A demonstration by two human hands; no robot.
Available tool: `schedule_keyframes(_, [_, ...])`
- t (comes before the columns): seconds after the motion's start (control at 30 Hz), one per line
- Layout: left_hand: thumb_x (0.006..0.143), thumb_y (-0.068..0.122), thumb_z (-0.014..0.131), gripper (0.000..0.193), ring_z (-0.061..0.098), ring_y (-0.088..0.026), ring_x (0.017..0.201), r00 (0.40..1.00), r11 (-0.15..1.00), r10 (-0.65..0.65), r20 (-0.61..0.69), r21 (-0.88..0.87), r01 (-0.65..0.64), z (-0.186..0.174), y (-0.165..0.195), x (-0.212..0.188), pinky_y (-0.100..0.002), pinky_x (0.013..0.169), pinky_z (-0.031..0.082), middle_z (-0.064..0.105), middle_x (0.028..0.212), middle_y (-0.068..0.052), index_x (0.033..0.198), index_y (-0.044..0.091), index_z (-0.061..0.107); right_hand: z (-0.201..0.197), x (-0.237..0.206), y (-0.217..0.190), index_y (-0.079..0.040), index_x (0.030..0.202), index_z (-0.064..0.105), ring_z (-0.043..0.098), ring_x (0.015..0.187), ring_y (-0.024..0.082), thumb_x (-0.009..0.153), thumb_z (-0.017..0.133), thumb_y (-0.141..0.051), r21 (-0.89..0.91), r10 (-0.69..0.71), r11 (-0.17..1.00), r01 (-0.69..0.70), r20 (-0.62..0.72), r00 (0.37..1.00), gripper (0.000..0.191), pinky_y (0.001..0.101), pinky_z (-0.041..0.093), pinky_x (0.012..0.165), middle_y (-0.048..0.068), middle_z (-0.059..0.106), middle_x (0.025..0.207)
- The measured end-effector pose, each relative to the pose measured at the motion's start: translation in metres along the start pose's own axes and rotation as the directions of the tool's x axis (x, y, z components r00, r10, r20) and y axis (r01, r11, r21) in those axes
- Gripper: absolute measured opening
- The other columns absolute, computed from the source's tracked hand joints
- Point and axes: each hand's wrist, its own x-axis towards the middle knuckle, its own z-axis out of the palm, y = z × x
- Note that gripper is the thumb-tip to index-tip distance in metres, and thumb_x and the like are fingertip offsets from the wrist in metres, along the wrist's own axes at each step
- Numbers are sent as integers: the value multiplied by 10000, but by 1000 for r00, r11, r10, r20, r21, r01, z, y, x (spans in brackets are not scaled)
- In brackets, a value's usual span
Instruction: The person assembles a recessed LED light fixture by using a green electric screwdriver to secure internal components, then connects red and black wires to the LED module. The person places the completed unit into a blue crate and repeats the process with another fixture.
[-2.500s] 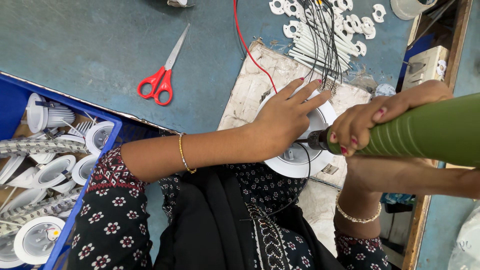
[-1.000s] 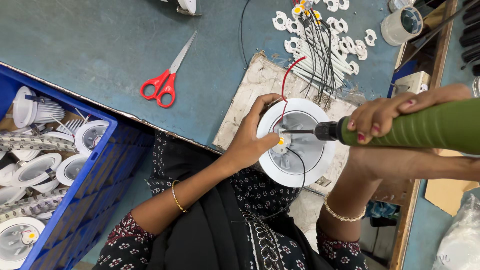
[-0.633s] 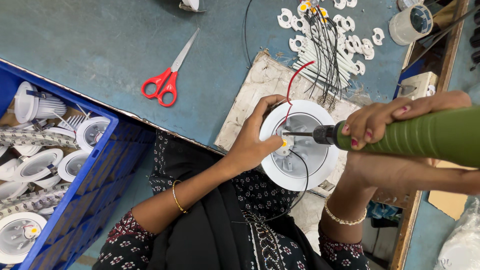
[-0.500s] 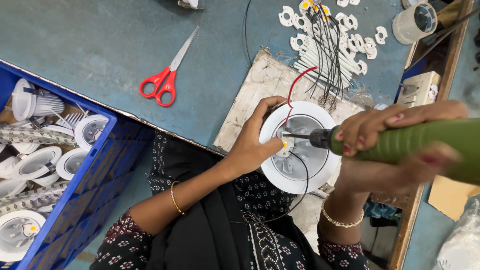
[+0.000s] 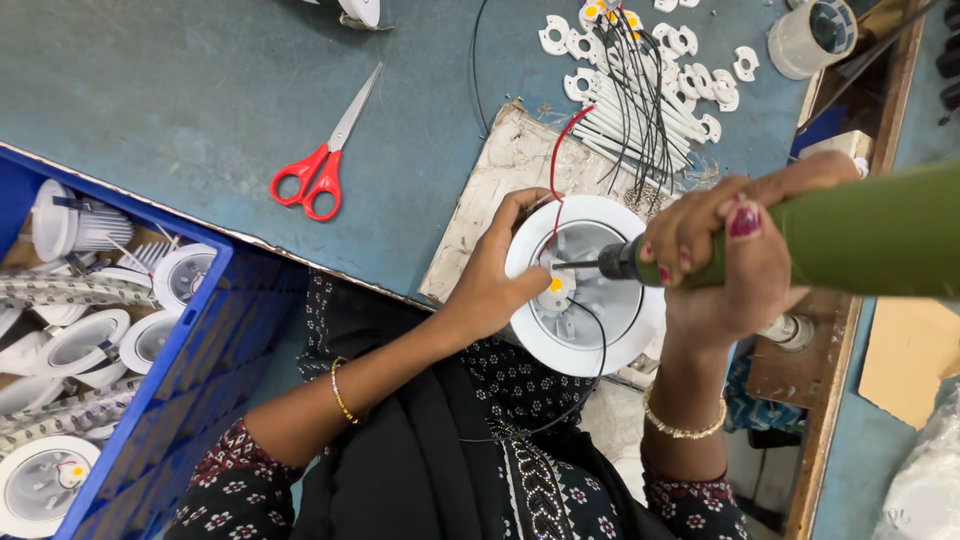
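The person is sitting at a blue-green surface (image 5: 180, 110). In the middle of the frame, a round white lamp shell (image 5: 585, 290) is lying on a worn board (image 5: 495, 190). The left hand (image 5: 490, 285) is curling around the left edge of the lamp shell and gripping it. The right hand (image 5: 715, 260) is closing tight around a green power screwdriver (image 5: 850, 235) at the right of the frame. Its thin metal tip is pointing left and touching the inside of the lamp shell, near a small yellow dot. A red wire (image 5: 556, 160) and a black wire (image 5: 600, 340) are running out of the lamp shell. Red scissors (image 5: 325, 160) are lying at the upper left of the board. A blue crate (image 5: 190, 350) at the lower left is holding more white lamp shells. Small white rings (image 5: 690, 90) and black wires are lying at the top.
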Motion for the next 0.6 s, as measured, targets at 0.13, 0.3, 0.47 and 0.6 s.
schedule_keyframes(0.13, [815, -48, 581, 669, 550, -166, 1254, 998, 998, 64, 6, -3, -64, -5, -1, 3, -305, 1102, 439, 534, 1347, -105, 1453, 25, 395, 1, -3, -6, -74, 1091, 441, 460, 415, 145, 1068, 483, -65, -1, 13, 1000, -13, -126, 992, 49, 319, 432, 435, 72, 442, 632])
schedule_keyframes(0.3, [813, -24, 583, 644, 568, -184, 1212, 1000, 1000, 14, -16, 10, -14, -11, -6, 6, -316, 1061, 460, 561, 1310, -124, 1435, 24, 421, -32, 1, -21, -81, 1024, 498, 488, 426, 113, 1048, 527, -182, 85, -60, 994, 65, -59, 996, 108, 305, 446, 448, 37, 469, 588])
schedule_keyframes(0.47, [830, 1, 636, 766, 407, -233, 1445, 993, 995, 72, -89, 76, -66, -7, -8, 0, -359, 1195, 333, 423, 1508, -179, 1512, 38, 290, -134, -37, -58, -115, 857, 568, 554, 444, 87, 1023, 546, -233, 426, 11, 904, -34, 56, 998, 205, 268, 520, 499, -26, 537, 527])
schedule_keyframes(0.6, [859, 20, 688, 942, 309, -248, 1501, 994, 996, 88, -72, 30, -86, 10, -8, -34, -387, 1235, 268, 290, 1603, -188, 1603, 49, 111, -228, -110, -90, -142, 735, 566, 549, 555, 68, 1053, 510, -142, 315, -89, 942, 114, -91, 992, 323, 220, 470, 588, -28, 515, 609])
